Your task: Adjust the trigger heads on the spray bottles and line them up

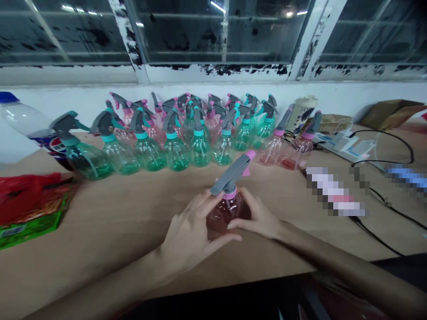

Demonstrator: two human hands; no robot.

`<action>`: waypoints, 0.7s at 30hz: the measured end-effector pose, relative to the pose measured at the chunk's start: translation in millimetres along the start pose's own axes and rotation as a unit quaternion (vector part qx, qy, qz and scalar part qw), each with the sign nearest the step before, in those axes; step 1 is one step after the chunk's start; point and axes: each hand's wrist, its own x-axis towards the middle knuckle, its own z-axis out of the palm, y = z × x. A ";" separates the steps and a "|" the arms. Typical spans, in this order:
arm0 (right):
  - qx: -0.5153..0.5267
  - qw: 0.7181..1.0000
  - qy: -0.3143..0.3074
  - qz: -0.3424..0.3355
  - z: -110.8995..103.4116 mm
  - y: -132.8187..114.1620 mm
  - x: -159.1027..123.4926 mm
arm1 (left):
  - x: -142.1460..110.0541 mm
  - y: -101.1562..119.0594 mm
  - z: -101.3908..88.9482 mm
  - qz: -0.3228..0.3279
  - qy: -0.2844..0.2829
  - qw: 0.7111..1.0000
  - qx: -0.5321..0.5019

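A pink spray bottle [228, 209] with a grey trigger head and pink collar stands upright on the wooden table [133, 213], near its front edge. My left hand [191, 231] wraps round the bottle's left side, fingers curled against it. From the right, my right hand [262, 218] cups the other side. Both hands touch the bottle's body below the collar.
Rows of green spray bottles [173, 151] and pink spray bottles [293, 146] line the wall under the window. A large soda bottle [30, 129] and red and green packets [30, 204] lie at left. Black cables [383, 195], a cup [303, 111] and cardboard [390, 111] are at right.
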 end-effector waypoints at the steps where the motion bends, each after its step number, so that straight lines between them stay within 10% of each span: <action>1: 0.001 1.000 -0.005 0.001 1.6 0.4 2.0 | -3.5 -4.2 -3.8 -0.013 0.007 1.000 -0.021; 8: 0.037 0.999 -0.035 -0.016 13.8 -0.1 14.3 | 6.4 -20.0 -28.6 -0.147 -0.052 0.968 -0.195; 14: 0.054 0.992 -0.082 -0.075 26.8 -2.6 30.4 | 54.6 -11.8 -27.1 -0.121 -0.081 0.919 -0.366; 21: -0.144 0.972 -0.103 -0.152 -7.6 28.7 41.1 | 66.8 -23.2 -12.8 -0.077 -0.045 0.963 -0.254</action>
